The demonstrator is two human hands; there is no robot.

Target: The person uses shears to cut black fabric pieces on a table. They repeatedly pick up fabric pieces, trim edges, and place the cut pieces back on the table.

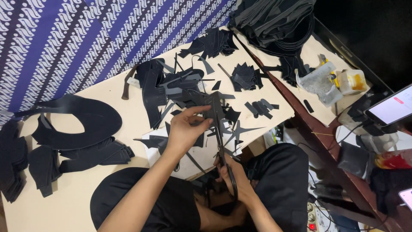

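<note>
The left hand (185, 129) pinches a dark strip (213, 107) of thin sheet material, fingers (201, 123) clamped on its lower part, holding it just above the white board (281, 112) near the front edge of the tabletop (77, 202). The right hand (235, 182) is closed through the handles of black scissors (223, 146), whose blades run up toward the strip and meet it beside the left fingertips; whether the blades are parted or shut cannot be told. The step in hand looks like trimming the strip to shape. Continuing the cut seems to call for keeping the strip taut and feeding it steadily into the blades, with the left fingertips kept off the cutting line. Black offcuts (246, 77) lie scattered across the board, and a pile of them sits toward its far edge. Large curved black pieces (92, 122) and stacked cut pieces (96, 154) lie at the left side of the tabletop. Plastic containers (330, 81) stand to the right, and a phone (392, 109) is at the right edge.
</note>
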